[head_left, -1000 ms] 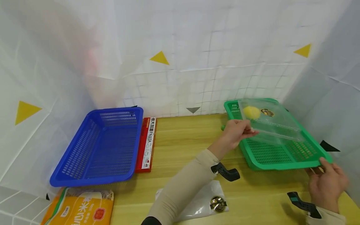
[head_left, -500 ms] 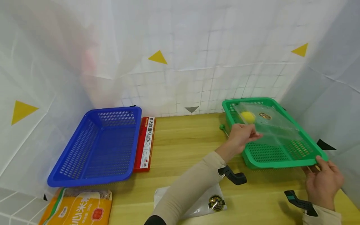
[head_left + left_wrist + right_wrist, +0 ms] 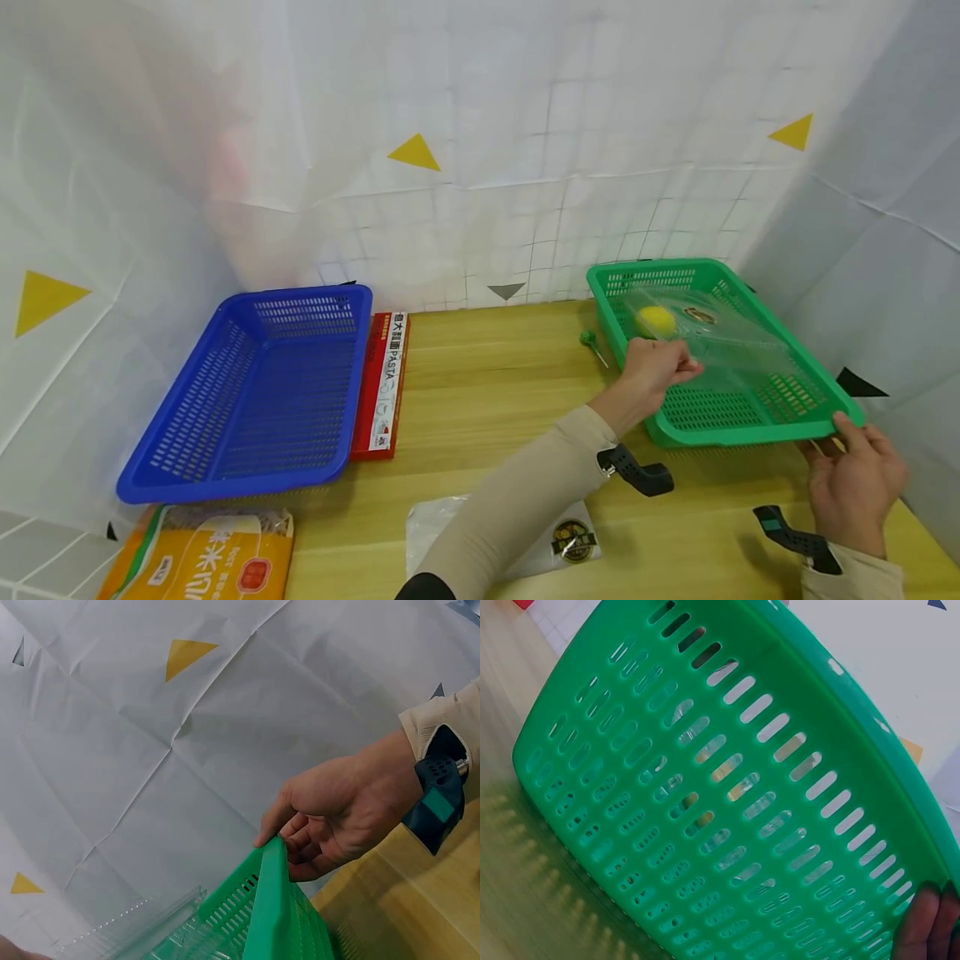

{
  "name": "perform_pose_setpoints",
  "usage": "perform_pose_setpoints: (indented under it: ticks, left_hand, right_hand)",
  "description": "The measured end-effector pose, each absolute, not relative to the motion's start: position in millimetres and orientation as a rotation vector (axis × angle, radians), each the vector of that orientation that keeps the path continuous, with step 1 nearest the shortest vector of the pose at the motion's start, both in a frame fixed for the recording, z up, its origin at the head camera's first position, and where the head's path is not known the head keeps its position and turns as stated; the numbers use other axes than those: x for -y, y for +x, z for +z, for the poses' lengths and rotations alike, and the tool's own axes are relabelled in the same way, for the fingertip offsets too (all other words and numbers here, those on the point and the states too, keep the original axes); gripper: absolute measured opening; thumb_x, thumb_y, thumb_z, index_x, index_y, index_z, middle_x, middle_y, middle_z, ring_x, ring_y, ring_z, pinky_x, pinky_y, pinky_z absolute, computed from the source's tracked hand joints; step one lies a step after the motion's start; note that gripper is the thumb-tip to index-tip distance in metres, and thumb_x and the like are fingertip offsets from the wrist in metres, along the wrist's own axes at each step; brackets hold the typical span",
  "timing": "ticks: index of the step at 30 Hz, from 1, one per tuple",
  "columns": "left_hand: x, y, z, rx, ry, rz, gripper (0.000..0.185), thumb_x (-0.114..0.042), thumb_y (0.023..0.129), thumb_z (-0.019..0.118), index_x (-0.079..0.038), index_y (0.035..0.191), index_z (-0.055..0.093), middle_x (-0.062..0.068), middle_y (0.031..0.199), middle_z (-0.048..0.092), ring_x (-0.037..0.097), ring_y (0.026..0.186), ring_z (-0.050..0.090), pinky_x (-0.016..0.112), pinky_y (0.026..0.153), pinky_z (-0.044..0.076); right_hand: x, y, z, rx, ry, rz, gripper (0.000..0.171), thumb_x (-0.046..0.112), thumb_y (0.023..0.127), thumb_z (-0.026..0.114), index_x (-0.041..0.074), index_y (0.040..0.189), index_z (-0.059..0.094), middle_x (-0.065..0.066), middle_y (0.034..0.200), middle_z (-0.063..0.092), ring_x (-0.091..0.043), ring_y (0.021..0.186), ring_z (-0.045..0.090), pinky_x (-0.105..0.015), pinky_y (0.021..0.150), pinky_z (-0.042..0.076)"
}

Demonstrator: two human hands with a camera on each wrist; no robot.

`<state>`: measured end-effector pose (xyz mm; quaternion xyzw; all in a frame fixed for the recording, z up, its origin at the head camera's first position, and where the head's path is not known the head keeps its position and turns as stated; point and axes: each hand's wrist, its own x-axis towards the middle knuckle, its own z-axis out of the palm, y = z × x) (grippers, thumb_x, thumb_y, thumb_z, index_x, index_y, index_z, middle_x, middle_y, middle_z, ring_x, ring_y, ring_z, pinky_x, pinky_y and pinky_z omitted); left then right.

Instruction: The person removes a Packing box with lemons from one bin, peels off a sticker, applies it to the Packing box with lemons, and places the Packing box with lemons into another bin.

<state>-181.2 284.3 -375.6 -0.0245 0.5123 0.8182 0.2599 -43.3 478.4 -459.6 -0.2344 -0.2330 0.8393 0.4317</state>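
Observation:
In the head view my left hand (image 3: 651,371) pinches the near edge of a clear plastic bag (image 3: 738,337) that bears a dark and gold label. The bag lies low in a green perforated basket (image 3: 750,437) at the right. A yellow ball (image 3: 656,322) shows at the bag's left side; whether it lies inside or under the bag I cannot tell. My right hand (image 3: 858,479) grips the basket's near right corner, thumb on the rim and fingers beneath. The left wrist view shows this right hand (image 3: 330,814) on the rim; the right wrist view catches only its fingertips (image 3: 922,922).
A blue perforated basket (image 3: 243,482) stands at the left, beside a red pasta box (image 3: 384,392). An orange food packet (image 3: 202,554) lies in front of it. A flat plastic bag (image 3: 573,542) lies under my left forearm. A small green-headed stick (image 3: 590,342) rests beside the green basket.
My left hand has moved down and slightly right, and the clear bag has sunk lower into the green basket. The green-headed stick has come into fuller view. My right hand keeps its grip.

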Motion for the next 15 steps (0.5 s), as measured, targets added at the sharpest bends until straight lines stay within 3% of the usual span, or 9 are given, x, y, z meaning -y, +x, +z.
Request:
perform_pose_setpoints:
  ticks: [4,9,15]
  left_hand:
    - [-287.8,-180.9,-376.0,-1.403,-0.110,2.219,0.028,0.016,0.089,0.060,0.001,0.065,0.056,0.017,0.090,0.064,0.034,0.086,0.074,0.041,0.082,0.060]
    - [-287.2,-178.9,-373.2,-1.482,-0.125,2.128,0.007,0.011,0.093,0.065,0.004,0.097,0.066,0.014,0.089,0.061,0.035,0.091,0.073,0.043,0.086,0.059]
    - [-287.4,-170.7,-370.5,-1.522,-0.124,2.072,0.036,0.005,0.092,0.068,0.002,0.126,0.057,0.013,0.111,0.061,0.032,0.093,0.072,0.046,0.093,0.055]
  right_hand:
    - [-479.5,-41.5,-459.7,0.556,-0.556,2.129,0.007,-0.014,0.095,0.065,-0.011,0.095,0.059,-0.016,0.109,0.060,-0.036,0.079,0.068,-0.048,0.062,0.061]
    - [-479.0,-41.5,-459.5,0.550,-0.549,2.126,0.006,-0.015,0.095,0.064,-0.012,0.097,0.059,-0.016,0.110,0.060,-0.036,0.080,0.070,-0.048,0.062,0.061]
    - [-478.8,-40.6,-459.0,0.556,-0.561,2.126,0.007,-0.014,0.095,0.065,-0.012,0.100,0.062,-0.016,0.109,0.061,-0.036,0.079,0.070,-0.047,0.063,0.061]
